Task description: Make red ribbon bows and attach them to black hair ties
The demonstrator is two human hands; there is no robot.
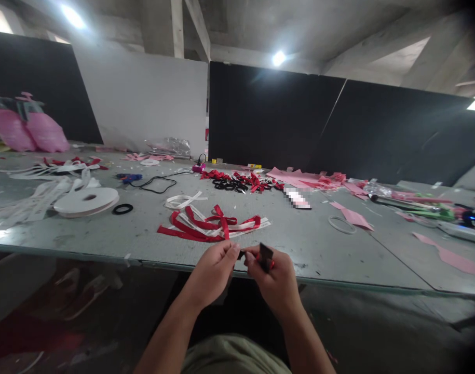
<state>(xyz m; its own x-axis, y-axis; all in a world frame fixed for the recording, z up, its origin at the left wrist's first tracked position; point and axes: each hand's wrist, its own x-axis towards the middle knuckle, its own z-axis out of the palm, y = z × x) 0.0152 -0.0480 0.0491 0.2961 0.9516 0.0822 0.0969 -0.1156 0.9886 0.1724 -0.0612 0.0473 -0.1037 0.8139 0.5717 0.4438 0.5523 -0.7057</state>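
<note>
At the table's front edge, my left hand (217, 267) is closed in a pinch on a small black piece (241, 254) whose kind I cannot make out. My right hand (275, 275) is closed close beside it, its fingertips almost meeting the left ones at that piece. A dark flat blade-like thing (266, 255) with a red part sticks up from the right hand's grip; most of it is hidden. Just beyond the hands lie red ribbon strips (190, 234) and white printed ribbon strips (247, 225), with a red ribbon bow (224, 220) among them.
A white ribbon spool (105, 200) and a black ring (122, 209) lie left, near a blue glue gun (129, 177). Farther back is a pile of red bows with black rings (237, 183). A blurred phone-like thing (298, 198) and pink sheets (356, 217) lie right.
</note>
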